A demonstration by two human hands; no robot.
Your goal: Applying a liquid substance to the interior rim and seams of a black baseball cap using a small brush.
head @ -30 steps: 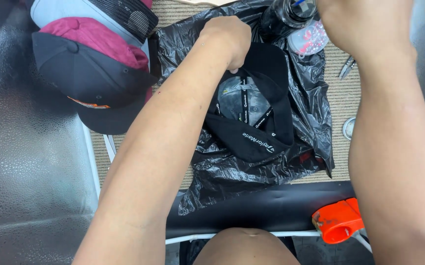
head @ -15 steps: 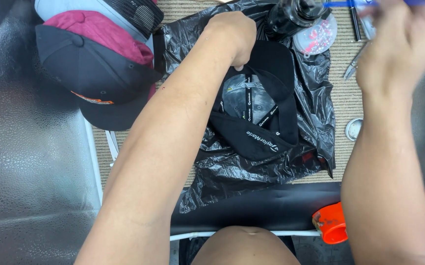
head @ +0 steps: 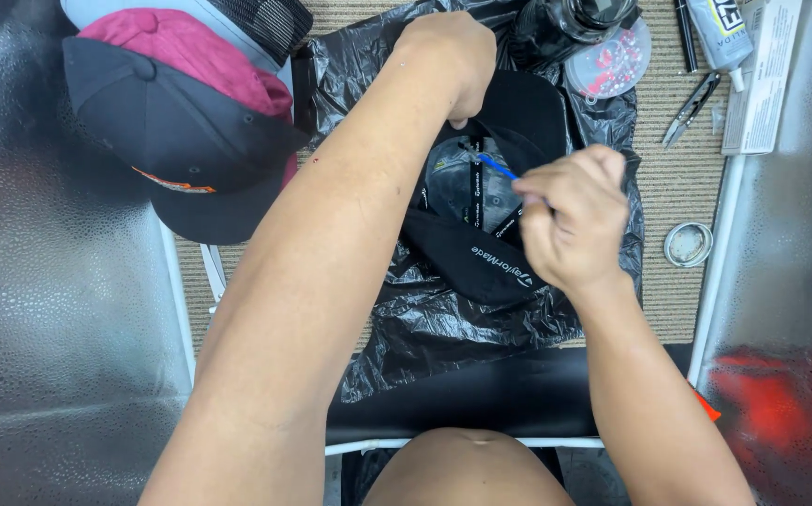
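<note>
Right hand [head: 570,220] now down from the mat's far right corner to over the black cap [head: 490,234], pinched on a thin blue tool [head: 498,167]. Tool axis runs up-left, tip at the cap's inside, just below left hand [head: 448,56]. Left hand fisted on the cap's far rim. Cap mid-mat on black plastic bag [head: 443,319].

Lighting and picture quality: bright, even, overhead light.
You see glare on the black plastic bag [head: 443,328] and the textured grey surface [head: 59,309]; soft shadow falls under your left forearm. The centre is sharp; the red object [head: 781,403] at the lower right is blurred.
</note>
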